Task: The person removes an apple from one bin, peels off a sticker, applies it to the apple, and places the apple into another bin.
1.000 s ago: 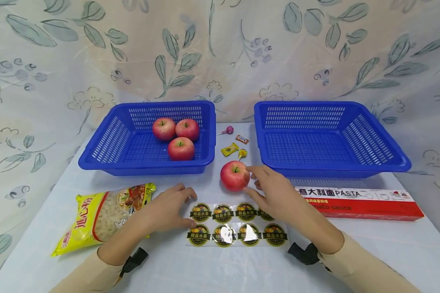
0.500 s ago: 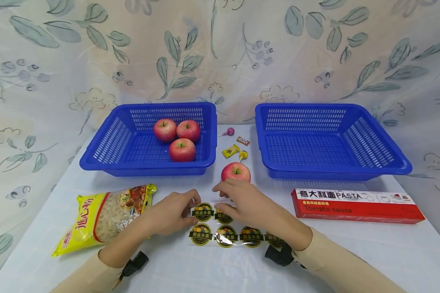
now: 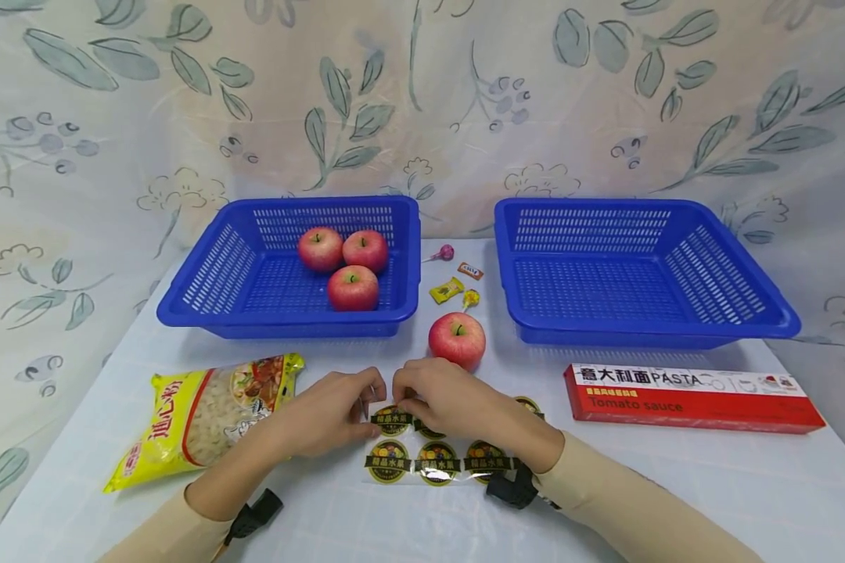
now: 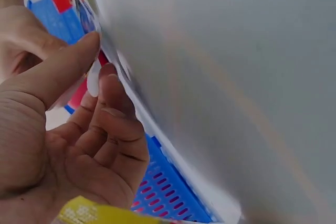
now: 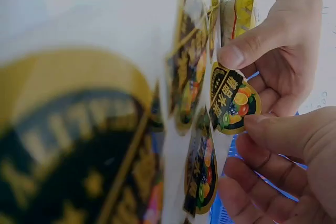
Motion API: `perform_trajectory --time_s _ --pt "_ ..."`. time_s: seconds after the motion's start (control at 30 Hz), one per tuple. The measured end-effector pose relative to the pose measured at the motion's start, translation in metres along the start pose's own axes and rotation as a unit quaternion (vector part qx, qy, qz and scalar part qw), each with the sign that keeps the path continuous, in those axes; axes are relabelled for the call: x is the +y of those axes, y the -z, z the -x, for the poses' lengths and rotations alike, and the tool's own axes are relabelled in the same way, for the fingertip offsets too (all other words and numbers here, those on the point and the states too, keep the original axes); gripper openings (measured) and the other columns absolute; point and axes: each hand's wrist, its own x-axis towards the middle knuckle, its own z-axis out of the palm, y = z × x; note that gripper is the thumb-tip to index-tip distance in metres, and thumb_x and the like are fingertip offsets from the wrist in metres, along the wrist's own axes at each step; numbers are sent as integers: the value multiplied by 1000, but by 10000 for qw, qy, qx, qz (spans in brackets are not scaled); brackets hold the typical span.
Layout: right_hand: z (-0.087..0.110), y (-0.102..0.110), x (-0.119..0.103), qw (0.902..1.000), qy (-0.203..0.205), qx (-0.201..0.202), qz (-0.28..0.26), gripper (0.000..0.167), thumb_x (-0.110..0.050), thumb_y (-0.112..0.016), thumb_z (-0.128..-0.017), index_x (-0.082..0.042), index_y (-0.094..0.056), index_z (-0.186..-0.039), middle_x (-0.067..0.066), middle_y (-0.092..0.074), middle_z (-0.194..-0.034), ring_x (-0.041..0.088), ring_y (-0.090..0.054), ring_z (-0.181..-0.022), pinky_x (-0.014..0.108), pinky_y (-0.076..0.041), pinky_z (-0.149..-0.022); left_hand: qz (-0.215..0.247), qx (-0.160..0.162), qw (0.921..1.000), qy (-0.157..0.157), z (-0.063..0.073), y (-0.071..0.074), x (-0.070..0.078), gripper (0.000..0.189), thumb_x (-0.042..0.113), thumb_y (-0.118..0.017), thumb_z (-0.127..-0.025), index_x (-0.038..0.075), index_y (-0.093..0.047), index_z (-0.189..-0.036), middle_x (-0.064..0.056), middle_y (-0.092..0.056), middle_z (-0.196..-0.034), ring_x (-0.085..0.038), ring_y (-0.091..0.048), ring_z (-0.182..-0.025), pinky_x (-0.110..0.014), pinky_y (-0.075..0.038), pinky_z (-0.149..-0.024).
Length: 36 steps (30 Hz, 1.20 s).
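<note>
A clear sheet (image 3: 412, 475) of round black-and-gold fruit stickers lies on the table before me. My left hand (image 3: 334, 414) pinches its upper left corner between thumb and fingers. At that corner, one sticker (image 5: 236, 100) stands bent up from the row in the right wrist view. My right hand (image 3: 451, 395) pinches this sticker's edge, its thumb on the printed face. The right hand covers part of the upper row. Just beyond that hand sits a loose red apple (image 3: 458, 340), apart from it. In the left wrist view, the left thumb and fingers (image 4: 118, 98) meet at the sheet's edge.
Three apples (image 3: 353, 288) lie in the left blue basket (image 3: 289, 319). Another blue basket (image 3: 648, 324) stands at the right. Between them are wrapped candies (image 3: 447, 290) and lollipops (image 3: 471, 298). A yellow pasta bag (image 3: 207, 414) lies left, a red pasta box (image 3: 697, 399) right.
My right hand has left the apple and moved left and nearer to me, to the sticker by my left hand. The left hand has stayed at about the same place.
</note>
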Motion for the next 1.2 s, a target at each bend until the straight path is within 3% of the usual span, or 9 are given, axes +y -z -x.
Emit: perform_trajectory --time_s 0.27,0.37,0.6,0.73,0.87,1.0,1.2 --pt "6 1 6 9988 37 -73 -488 4 -10 -68 -99 -12 -66 -96 -8 -62 -87 4 -55 -79 19 -50 -74 78 -162 9997 -177 0 -1 -4 25 25 -79 -92 24 -62 -110 12 -62 -87 -3 -57 -74 -25 -49 -71" --pt "8 4 6 9976 -31 -161 -677 4 -10 -65 -101 -12 -63 -98 -9 -59 -82 3 -53 -73 19 -48 -69 105 -231 9995 -210 0 0 -5 20 27 -77 -93 24 -64 -108 12 -62 -88 -4 -57 -76 -25 -50 -72" --pt "13 10 8 9966 -154 1 -808 7 -11 -57 -105 -14 -55 -99 -9 -50 -77 1 -46 -65 20 -43 -61 -500 -403 9978 -178 0 -1 -4 32 31 -82 -88 21 -60 -109 9 -57 -93 -8 -52 -79 -27 -45 -73" --pt "20 20 6 9955 -365 72 -876 5 -12 -60 -104 -15 -57 -101 -9 -61 -87 2 -59 -78 22 -52 -72 -198 -26 9994 -287 0 -2 0 36 38 -77 -92 19 -62 -119 10 -61 -98 -8 -56 -83 -29 -49 -77" --pt "29 29 7 9939 -446 136 -999 7 -12 -64 -101 -16 -58 -103 -8 -67 -98 5 -68 -96 25 -57 -86 438 380 9964 -619 -7 -3 5 23 42 -70 -98 24 -66 -112 15 -63 -92 -5 -60 -83 -27 -52 -73" --pt "37 35 11 9940 -329 322 -991 10 -11 -67 -99 -15 -59 -104 -6 -68 -97 6 -69 -94 25 -58 -85 672 644 9915 -913 -18 -3 14 3 30 -68 -100 27 -67 -100 18 -62 -86 -3 -60 -80 -29 -54 -71" --pt "47 41 17 9939 -290 816 -684 15 -11 -70 -97 -11 -61 -110 -5 -71 -96 5 -68 -87 25 -58 -77 531 1000 9890 -956 -32 -5 27 5 19 -69 -98 23 -68 -94 15 -61 -84 -4 -58 -80 -33 -55 -73"
